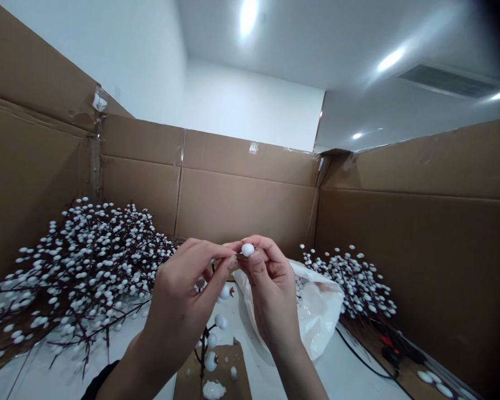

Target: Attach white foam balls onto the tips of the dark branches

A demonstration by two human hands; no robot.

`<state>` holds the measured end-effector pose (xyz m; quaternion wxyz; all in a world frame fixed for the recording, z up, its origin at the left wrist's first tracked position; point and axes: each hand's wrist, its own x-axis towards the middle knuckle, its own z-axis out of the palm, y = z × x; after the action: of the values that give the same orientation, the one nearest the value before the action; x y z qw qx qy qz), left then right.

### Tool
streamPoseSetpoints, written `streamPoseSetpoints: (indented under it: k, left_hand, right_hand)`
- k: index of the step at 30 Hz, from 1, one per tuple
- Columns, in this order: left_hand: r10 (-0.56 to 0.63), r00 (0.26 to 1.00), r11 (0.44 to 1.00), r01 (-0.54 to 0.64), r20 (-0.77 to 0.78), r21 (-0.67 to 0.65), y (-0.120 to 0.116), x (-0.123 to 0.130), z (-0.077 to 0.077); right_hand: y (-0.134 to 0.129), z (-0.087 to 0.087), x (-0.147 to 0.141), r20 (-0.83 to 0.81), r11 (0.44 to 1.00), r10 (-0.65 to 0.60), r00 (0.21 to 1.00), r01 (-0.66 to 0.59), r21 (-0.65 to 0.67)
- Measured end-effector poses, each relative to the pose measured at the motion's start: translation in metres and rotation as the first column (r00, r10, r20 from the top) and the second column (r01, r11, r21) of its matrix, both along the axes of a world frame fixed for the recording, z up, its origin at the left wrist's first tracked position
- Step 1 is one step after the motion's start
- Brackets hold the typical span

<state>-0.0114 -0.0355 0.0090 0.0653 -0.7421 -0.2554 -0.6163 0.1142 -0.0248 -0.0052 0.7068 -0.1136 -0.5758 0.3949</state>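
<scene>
My right hand [275, 289] pinches a white berry [247, 249] between thumb and fingers, a little above the middle of the table. Close beside it on the left, my left hand [191, 289] has thumb and forefinger pressed together on a thin brown stem tip, which meets the berry. Under my hands a dark branch [202, 355] with several white berries stands upright in view, partly hidden by my left hand. Below lies a piece of brown cardboard [237, 378] with a white blob [214, 390] and a small white piece on it.
A large heap of white-berried branches [108, 250] fills the left side; a smaller bunch [358, 283] stands at right. A white plastic bag [320, 316] lies behind my right hand. A black cable [358, 353] and a red-and-black object [389, 344] are at right. Cardboard walls [250, 205] surround the table.
</scene>
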Motion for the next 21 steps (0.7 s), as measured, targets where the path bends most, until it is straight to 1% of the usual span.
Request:
streamPoseSetpoints:
  k: [5, 13, 21]
  left_hand:
    - [-0.022, 1.000, 1.000, 0.022, 0.003, -0.007, -0.0002, 0.0002, -0.0003]
    - [-0.033, 0.999, 0.999, 0.033, -0.012, -0.021, -0.0045, -0.0016, 0.0003]
    - [-0.047, 0.999, 0.999, 0.047, -0.023, 0.005, -0.0036, -0.0015, 0.0015]
  right_hand:
    - [0.0000, -0.0016, 0.0001, 0.001, 1.000, -0.014, 1.000, 0.014, -0.001]
    - [0.0000, 0.0004, 0.0002, 0.013, 0.999, -0.043, 0.999, 0.042, 0.014]
    - [0.0002, -0.0015, 0.0005, 0.041, 0.998, -0.052, 0.998, 0.050, 0.032]
